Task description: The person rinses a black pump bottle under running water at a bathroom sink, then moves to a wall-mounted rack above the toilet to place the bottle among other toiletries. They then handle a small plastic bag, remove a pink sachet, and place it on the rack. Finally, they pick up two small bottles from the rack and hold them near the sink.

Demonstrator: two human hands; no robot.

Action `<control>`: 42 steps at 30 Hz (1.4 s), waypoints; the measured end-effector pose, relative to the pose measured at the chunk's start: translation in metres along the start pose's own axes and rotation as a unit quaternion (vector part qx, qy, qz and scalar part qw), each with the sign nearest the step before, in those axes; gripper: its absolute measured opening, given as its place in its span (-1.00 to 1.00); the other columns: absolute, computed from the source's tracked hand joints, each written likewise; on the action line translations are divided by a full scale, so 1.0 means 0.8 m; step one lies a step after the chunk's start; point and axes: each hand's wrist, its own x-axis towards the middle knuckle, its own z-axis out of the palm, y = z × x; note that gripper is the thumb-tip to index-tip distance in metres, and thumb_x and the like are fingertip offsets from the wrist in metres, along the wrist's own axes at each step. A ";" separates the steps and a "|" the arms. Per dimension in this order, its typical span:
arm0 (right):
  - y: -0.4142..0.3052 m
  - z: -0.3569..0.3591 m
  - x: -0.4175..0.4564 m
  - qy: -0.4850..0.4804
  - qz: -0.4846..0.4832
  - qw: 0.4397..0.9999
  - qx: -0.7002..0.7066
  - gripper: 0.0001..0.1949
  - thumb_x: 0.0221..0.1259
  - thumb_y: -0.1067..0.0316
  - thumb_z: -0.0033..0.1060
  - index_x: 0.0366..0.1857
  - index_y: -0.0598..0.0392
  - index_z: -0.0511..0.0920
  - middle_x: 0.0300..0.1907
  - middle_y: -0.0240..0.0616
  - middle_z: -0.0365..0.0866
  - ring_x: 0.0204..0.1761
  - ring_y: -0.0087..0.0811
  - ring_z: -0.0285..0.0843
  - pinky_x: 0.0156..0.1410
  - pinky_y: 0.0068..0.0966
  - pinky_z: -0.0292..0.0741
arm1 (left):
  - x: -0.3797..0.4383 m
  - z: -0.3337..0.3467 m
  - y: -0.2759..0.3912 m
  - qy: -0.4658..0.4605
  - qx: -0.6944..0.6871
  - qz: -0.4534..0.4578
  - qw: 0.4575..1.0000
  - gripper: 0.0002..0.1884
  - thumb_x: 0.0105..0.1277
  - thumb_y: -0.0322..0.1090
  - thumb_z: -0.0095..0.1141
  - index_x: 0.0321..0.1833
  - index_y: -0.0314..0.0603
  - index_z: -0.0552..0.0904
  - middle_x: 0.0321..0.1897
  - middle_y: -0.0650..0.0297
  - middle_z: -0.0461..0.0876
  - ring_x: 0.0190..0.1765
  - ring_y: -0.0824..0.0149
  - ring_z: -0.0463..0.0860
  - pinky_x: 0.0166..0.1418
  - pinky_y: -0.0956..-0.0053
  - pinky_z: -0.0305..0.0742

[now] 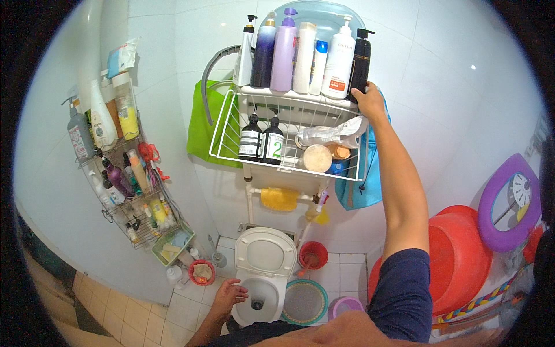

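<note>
My right hand [370, 100] reaches up to the right end of the top shelf and is closed around the lower part of a black pump bottle [360, 60], which stands upright. Left of that bottle, a white pump bottle [339, 58], a purple pump bottle [284, 54] and several others stand in a row. Under them, a white wire basket [303, 170] holds two dark pump bottles [272, 141], a round tub [317, 158] and a crumpled white packet [334, 132]. Low in the view, my left hand [230, 297] hangs with fingers apart, holding nothing, beside the toilet [265, 253].
A wire rack [143, 208] of bottles hangs on the left wall. A green bag [208, 130] and a blue bag [360, 186] flank the basket. Red basins [459, 260] and a purple ring [485, 225] stand at right. A red bucket [313, 256] is beside the toilet.
</note>
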 end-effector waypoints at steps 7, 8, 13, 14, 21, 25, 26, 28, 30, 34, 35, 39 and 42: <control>0.003 0.004 0.003 0.017 0.004 1.000 -0.006 -0.33 0.26 -0.01 0.50 0.33 0.27 0.57 0.14 0.12 0.78 0.20 0.01 0.77 0.35 -0.19 0.60 | 0.006 0.002 -0.004 -0.005 0.001 -0.009 1.000 -0.57 0.60 -0.24 0.14 0.40 -0.20 0.41 0.00 0.02 0.73 -0.04 0.22 0.76 0.10 0.30 0.70; 0.001 0.004 0.002 0.014 0.007 1.000 -0.001 -0.33 0.24 -0.02 0.52 0.31 0.27 0.59 0.13 0.12 0.79 0.18 0.00 0.78 0.33 -0.19 0.61 | 0.004 0.003 -0.003 -0.006 0.002 -0.009 1.000 -0.57 0.60 -0.23 0.15 0.40 -0.20 0.41 0.00 0.02 0.73 -0.03 0.23 0.75 0.10 0.30 0.70; 0.005 0.003 0.000 -0.007 0.033 0.998 0.053 -0.33 0.17 -0.03 0.58 0.25 0.26 0.64 0.09 0.10 0.80 0.14 -0.05 0.80 0.29 -0.20 0.63 | 0.003 0.001 0.000 -0.012 0.000 -0.009 1.000 -0.57 0.60 -0.22 0.14 0.41 -0.20 0.40 0.01 0.03 0.73 -0.02 0.23 0.75 0.12 0.30 0.69; 0.004 0.003 -0.001 -0.020 0.041 0.996 0.074 -0.32 0.16 -0.04 0.59 0.25 0.25 0.64 0.09 0.10 0.81 0.14 -0.06 0.80 0.29 -0.20 0.63 | 0.002 0.000 0.001 -0.012 0.002 -0.007 1.000 -0.57 0.60 -0.22 0.14 0.41 -0.21 0.40 0.01 0.03 0.73 -0.02 0.24 0.75 0.12 0.30 0.69; 0.005 -0.009 0.012 0.040 0.011 0.999 -0.023 -0.17 0.21 -0.04 0.53 0.49 0.24 0.42 0.20 0.21 0.72 0.22 0.01 0.75 0.35 -0.20 0.61 | 0.004 -0.005 0.000 -0.012 0.011 -0.004 1.000 -0.55 0.60 -0.21 0.15 0.41 -0.24 0.41 0.02 0.02 0.72 -0.02 0.24 0.74 0.11 0.31 0.68; -0.044 -0.042 0.015 0.042 0.002 0.999 -0.013 -0.14 0.25 -0.05 0.49 0.56 0.17 0.33 0.28 0.21 0.67 0.30 0.10 0.69 0.42 -0.11 0.57 | -0.001 -0.014 0.001 0.003 0.015 0.001 1.000 -0.56 0.60 -0.23 0.14 0.40 -0.26 0.41 0.01 0.02 0.73 -0.03 0.24 0.75 0.10 0.32 0.69; -0.046 -0.048 0.027 0.054 -0.014 0.998 -0.028 -0.16 0.26 -0.04 0.48 0.56 0.16 0.33 0.28 0.19 0.67 0.29 0.10 0.70 0.41 -0.11 0.57 | -0.001 -0.012 0.002 0.004 0.014 -0.001 1.000 -0.57 0.60 -0.24 0.13 0.40 -0.27 0.41 0.01 0.02 0.74 -0.03 0.24 0.75 0.09 0.32 0.69; -0.055 -0.047 0.035 0.080 -0.026 0.996 -0.042 -0.24 0.30 -0.01 0.46 0.52 0.10 0.39 0.22 0.10 0.73 0.26 0.06 0.72 0.37 -0.12 0.59 | -0.001 -0.015 -0.001 0.006 0.012 0.008 1.000 -0.57 0.61 -0.25 0.12 0.40 -0.27 0.40 0.00 0.01 0.74 -0.04 0.23 0.75 0.08 0.33 0.69; -0.053 -0.042 0.043 0.056 -0.029 0.997 -0.047 -0.28 0.31 0.00 0.45 0.49 0.11 0.44 0.16 0.07 0.77 0.24 0.04 0.73 0.36 -0.12 0.59 | 0.005 -0.022 -0.013 0.002 0.008 0.026 1.000 -0.58 0.61 -0.26 0.11 0.41 -0.27 0.40 -0.01 0.01 0.75 -0.05 0.23 0.76 0.07 0.33 0.70; -0.034 -0.029 0.046 0.068 -0.020 0.995 -0.064 -0.35 0.31 0.00 0.46 0.39 0.14 0.55 0.07 0.05 0.82 0.21 0.02 0.75 0.36 -0.13 0.58 | 0.004 -0.017 -0.006 0.004 0.017 0.019 1.000 -0.57 0.61 -0.24 0.13 0.41 -0.26 0.41 -0.01 0.02 0.75 -0.05 0.24 0.76 0.07 0.33 0.71; -0.033 -0.027 0.043 0.069 -0.009 0.996 -0.061 -0.36 0.31 0.00 0.45 0.37 0.14 0.56 0.07 0.05 0.82 0.21 0.03 0.75 0.36 -0.13 0.58 | 0.004 -0.019 -0.005 0.004 0.018 0.019 1.000 -0.57 0.61 -0.23 0.13 0.41 -0.26 0.41 -0.01 0.02 0.75 -0.05 0.24 0.76 0.08 0.33 0.71; -0.030 -0.025 0.037 0.062 -0.019 0.996 -0.065 -0.37 0.30 0.01 0.44 0.35 0.18 0.57 0.11 0.08 0.80 0.23 0.05 0.73 0.38 -0.13 0.58 | 0.001 -0.020 -0.002 0.013 0.041 0.011 0.999 -0.57 0.60 -0.24 0.14 0.41 -0.24 0.42 -0.01 0.03 0.75 -0.04 0.24 0.76 0.09 0.33 0.71; -0.021 -0.021 0.037 0.050 -0.010 0.996 -0.073 -0.36 0.28 0.03 0.46 0.36 0.20 0.56 0.13 0.12 0.78 0.25 0.06 0.72 0.39 -0.14 0.58 | -0.005 -0.018 0.001 -0.003 0.032 0.029 0.999 -0.57 0.60 -0.24 0.14 0.41 -0.23 0.43 0.00 0.03 0.76 -0.04 0.24 0.77 0.10 0.33 0.70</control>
